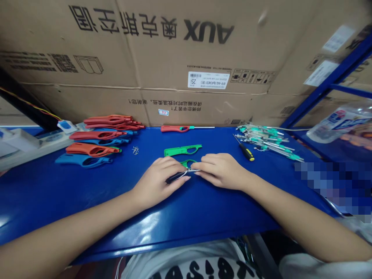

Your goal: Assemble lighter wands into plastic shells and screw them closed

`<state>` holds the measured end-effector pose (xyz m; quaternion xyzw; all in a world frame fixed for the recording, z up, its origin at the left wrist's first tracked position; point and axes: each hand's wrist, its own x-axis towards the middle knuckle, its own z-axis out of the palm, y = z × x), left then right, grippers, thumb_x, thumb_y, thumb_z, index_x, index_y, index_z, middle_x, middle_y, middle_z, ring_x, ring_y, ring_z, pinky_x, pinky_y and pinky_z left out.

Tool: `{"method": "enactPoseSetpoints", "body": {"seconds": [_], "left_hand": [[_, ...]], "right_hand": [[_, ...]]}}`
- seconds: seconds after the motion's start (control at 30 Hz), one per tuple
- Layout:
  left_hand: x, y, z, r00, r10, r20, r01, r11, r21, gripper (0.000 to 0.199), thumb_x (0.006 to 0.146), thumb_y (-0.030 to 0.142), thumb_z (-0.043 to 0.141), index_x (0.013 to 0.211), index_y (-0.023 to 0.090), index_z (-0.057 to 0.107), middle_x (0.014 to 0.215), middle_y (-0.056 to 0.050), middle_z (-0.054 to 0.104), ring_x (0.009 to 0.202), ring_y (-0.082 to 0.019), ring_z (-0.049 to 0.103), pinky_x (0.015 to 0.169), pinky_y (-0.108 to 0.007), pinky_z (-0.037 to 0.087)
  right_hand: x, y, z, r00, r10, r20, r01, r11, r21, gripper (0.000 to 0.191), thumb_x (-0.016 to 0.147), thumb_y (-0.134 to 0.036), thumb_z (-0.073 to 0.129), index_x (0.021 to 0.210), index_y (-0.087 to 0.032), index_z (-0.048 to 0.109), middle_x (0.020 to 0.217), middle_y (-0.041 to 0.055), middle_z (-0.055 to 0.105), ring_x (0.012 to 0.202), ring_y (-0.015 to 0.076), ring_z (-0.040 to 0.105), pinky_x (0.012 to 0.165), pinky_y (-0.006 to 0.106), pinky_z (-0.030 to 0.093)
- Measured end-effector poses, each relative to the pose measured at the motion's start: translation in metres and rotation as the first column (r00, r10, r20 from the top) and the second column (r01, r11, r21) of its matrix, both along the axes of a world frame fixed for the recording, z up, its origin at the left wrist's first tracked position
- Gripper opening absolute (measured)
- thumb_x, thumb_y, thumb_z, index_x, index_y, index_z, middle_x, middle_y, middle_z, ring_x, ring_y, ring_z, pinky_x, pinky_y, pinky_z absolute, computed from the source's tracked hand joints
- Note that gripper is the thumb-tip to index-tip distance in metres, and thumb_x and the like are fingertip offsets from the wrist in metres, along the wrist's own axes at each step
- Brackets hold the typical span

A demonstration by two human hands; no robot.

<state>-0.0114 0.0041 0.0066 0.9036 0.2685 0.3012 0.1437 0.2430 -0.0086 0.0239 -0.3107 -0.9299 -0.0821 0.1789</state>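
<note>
My left hand (159,176) is closed around a dark, narrow lighter insert (174,177) with a thin white wire along it. A slim metal piece (193,170) runs from it to the fingertips of my right hand (219,170), which are pinched together on its end. Whether the two pieces are joined is hidden by my fingers. Just beyond my hands lies a green lighter casing half (181,150). Another green casing piece (188,162) is partly covered by my left hand.
Red and blue casings (101,135) are stacked at the left, near small screws (135,150) and a power strip (43,149). A red lighter (186,128) lies by the cardboard (162,93). At the right are a screwdriver (246,151) and metal tubes with green parts (267,139).
</note>
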Motion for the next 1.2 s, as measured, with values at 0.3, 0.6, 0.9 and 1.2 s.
{"method": "enactPoseSetpoints", "body": {"seconds": [0.3, 0.6, 0.9, 1.2], "left_hand": [[-0.004, 0.01, -0.004, 0.997, 0.051, 0.065, -0.043, 0.992, -0.114, 0.018, 0.095, 0.027, 0.062, 0.11, 0.02, 0.069, 0.092, -0.003, 0.07, 0.079, -0.015, 0.064, 0.074, -0.029, 0.052], [-0.003, 0.017, -0.008, 0.976, 0.143, 0.164, -0.097, 0.961, -0.261, 0.025, 0.089, 0.029, 0.069, 0.112, 0.02, 0.071, 0.089, -0.003, 0.072, 0.072, -0.014, 0.065, 0.071, -0.029, 0.056], [-0.002, 0.014, -0.006, 0.99, 0.054, 0.13, -0.021, 0.97, -0.241, 0.025, 0.092, 0.029, 0.065, 0.115, 0.021, 0.07, 0.099, -0.004, 0.071, 0.081, -0.015, 0.064, 0.078, -0.031, 0.055], [-0.004, 0.021, -0.011, 0.979, 0.097, 0.178, -0.054, 0.971, -0.233, 0.022, 0.093, 0.028, 0.062, 0.112, 0.019, 0.07, 0.099, -0.006, 0.071, 0.084, -0.017, 0.067, 0.081, -0.034, 0.058]], "right_hand": [[0.016, 0.007, 0.005, 0.992, -0.121, -0.048, 0.101, 0.95, -0.296, 0.022, 0.102, -0.035, 0.047, 0.112, -0.022, 0.062, 0.102, 0.0047, 0.074, 0.087, 0.0185, 0.069, 0.072, 0.028, 0.044], [0.027, 0.01, 0.011, 0.979, -0.205, -0.013, 0.188, 0.919, -0.346, 0.021, 0.101, -0.038, 0.049, 0.107, -0.022, 0.06, 0.09, 0.0031, 0.071, 0.074, 0.0174, 0.064, 0.065, 0.027, 0.039], [0.027, 0.01, 0.013, 0.973, -0.226, 0.033, 0.223, 0.91, -0.348, 0.018, 0.1, -0.036, 0.049, 0.106, -0.022, 0.06, 0.087, 0.0019, 0.07, 0.069, 0.016, 0.062, 0.062, 0.027, 0.036], [0.035, 0.012, 0.014, 0.987, -0.157, -0.03, 0.126, 0.878, -0.462, 0.015, 0.098, -0.034, 0.053, 0.1, -0.022, 0.062, 0.094, 0.0044, 0.07, 0.079, 0.018, 0.061, 0.068, 0.029, 0.041]]}}
